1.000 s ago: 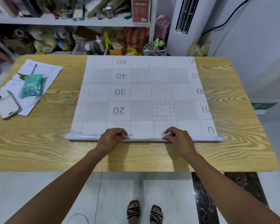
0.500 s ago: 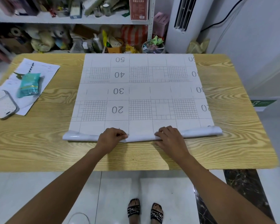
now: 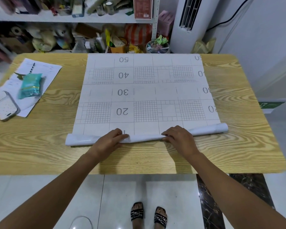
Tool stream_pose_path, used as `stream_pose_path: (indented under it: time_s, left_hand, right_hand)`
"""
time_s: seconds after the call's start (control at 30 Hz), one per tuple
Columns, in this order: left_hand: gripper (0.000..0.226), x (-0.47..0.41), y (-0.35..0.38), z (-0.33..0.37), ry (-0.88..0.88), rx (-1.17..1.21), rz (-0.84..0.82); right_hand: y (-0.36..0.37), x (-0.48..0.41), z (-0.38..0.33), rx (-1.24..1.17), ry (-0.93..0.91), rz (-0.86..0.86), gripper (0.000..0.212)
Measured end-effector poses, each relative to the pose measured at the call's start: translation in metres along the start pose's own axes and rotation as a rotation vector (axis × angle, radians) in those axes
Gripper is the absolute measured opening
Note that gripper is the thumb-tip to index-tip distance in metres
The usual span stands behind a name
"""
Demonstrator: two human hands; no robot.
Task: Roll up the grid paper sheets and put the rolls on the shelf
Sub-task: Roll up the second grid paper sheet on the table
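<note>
**Roll advanced and skewed.** Since the earlier frames the roll (image 3: 144, 138) at the near edge of the large white grid paper sheet (image 3: 145, 91) has travelled farther from the person. It now overlaps the row of squares just near the "20" row. That row's own number is almost hidden beside the left hand (image 3: 108, 142), and the "0" once visible at the near right corner has been wound in. The right end has advanced more than the left, so the roll lies slanted: the right end is farther and rounder, the left end nearer and flatter.

**Hands.** The left hand and the right hand (image 3: 180, 139) sit near the middle of the roll, with a bare stretch of it between them. The fingers of each hand are curled over the top of the roll and grip it.

**Task state.** The sheet lies flat on the light wood-grain table (image 3: 40, 146) from the roll to the far edge, with rows "20" to "50" not yet wound. Rolling is therefore judged to be at an early stage. The slant suggests the roll may wind into a cone unless the left end is brought level. The cluttered white metal shelf (image 3: 73, 18), where the roll is to go, stands beyond the far edge of the table. Whether other sheets lie beneath this one cannot be told.
</note>
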State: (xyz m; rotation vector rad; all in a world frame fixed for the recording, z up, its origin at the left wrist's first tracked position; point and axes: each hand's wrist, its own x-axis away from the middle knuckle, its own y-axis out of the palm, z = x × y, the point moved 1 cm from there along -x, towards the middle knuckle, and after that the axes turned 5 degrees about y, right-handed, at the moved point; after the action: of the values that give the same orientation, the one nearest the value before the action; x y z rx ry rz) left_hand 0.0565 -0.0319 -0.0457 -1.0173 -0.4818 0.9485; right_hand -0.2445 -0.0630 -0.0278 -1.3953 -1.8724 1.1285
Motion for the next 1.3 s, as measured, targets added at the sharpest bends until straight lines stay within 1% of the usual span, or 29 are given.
stream_pose_path:
  time_s: [0.1,0.23,0.33,0.43,0.53,0.63,0.7,0.77,0.8,0.93,1.0,1.07,1.13,1.23,1.27,1.3]
  left_hand:
    - [0.035,-0.005,-0.001,-0.005,-0.031,0.013,0.031]
    - [0.036,-0.011,-0.004,-0.012,-0.095,-0.063,0.108]
    - [0.031,-0.016,-0.006,-0.013,-0.169,0.053,0.113]
    - [0.020,-0.023,-0.009,-0.015,-0.237,0.174,0.054]
    - [0.019,-0.026,-0.010,-0.016,-0.275,0.216,-0.032]
    - [0.017,-0.026,-0.009,-0.014,-0.251,0.153,0.001]
    - [0.017,-0.027,-0.009,-0.011,-0.267,0.137,0.018]
    - [0.017,-0.029,-0.011,-0.008,-0.315,0.195,-0.010]
    - [0.017,-0.029,-0.012,-0.008,-0.345,0.238,-0.028]
    - [0.024,-0.030,-0.020,-0.007,-0.452,0.448,-0.010]
    - [0.015,-0.030,-0.024,-0.006,-0.494,0.506,0.009]
    - [0.010,-0.029,-0.027,-0.006,-0.513,0.533,0.015]
    - [0.009,-0.029,-0.029,-0.007,-0.514,0.520,-0.005]
    - [0.009,-0.029,-0.027,-0.009,-0.511,0.503,-0.005]
    - [0.001,-0.029,-0.027,-0.007,-0.477,0.446,0.001]
    - [0.017,-0.028,-0.027,-0.005,-0.411,0.353,0.002]
  right_hand:
    - [-0.007,-0.004,-0.003,-0.035,0.085,-0.052,0.013]
    - [-0.009,-0.010,-0.003,-0.088,0.188,-0.098,0.013]
    - [-0.007,-0.016,-0.001,-0.110,0.278,-0.133,0.010]
    - [-0.005,-0.016,0.001,-0.115,0.317,-0.162,0.011]
    - [-0.003,-0.013,0.002,-0.103,0.303,-0.150,0.014]
    - [0.000,-0.013,0.003,-0.060,0.264,-0.172,0.017]
    - [0.000,-0.012,0.004,0.022,0.193,-0.150,0.021]
    - [0.002,-0.007,0.011,0.126,0.118,-0.114,0.037]
    - [0.002,-0.004,0.014,0.136,0.113,-0.116,0.041]
    - [0.000,0.005,0.020,0.057,0.134,-0.167,0.049]
    - [-0.002,0.004,0.022,-0.002,0.139,-0.129,0.047]
    - [-0.005,0.003,0.024,-0.022,0.123,-0.111,0.040]
    - [-0.006,0.001,0.027,-0.030,0.111,-0.118,0.031]
    - [-0.006,0.000,0.029,-0.081,0.140,-0.128,0.025]
    - [-0.006,-0.001,0.029,-0.091,0.138,-0.124,0.024]
    - [-0.005,-0.002,0.030,-0.089,0.126,-0.114,0.024]
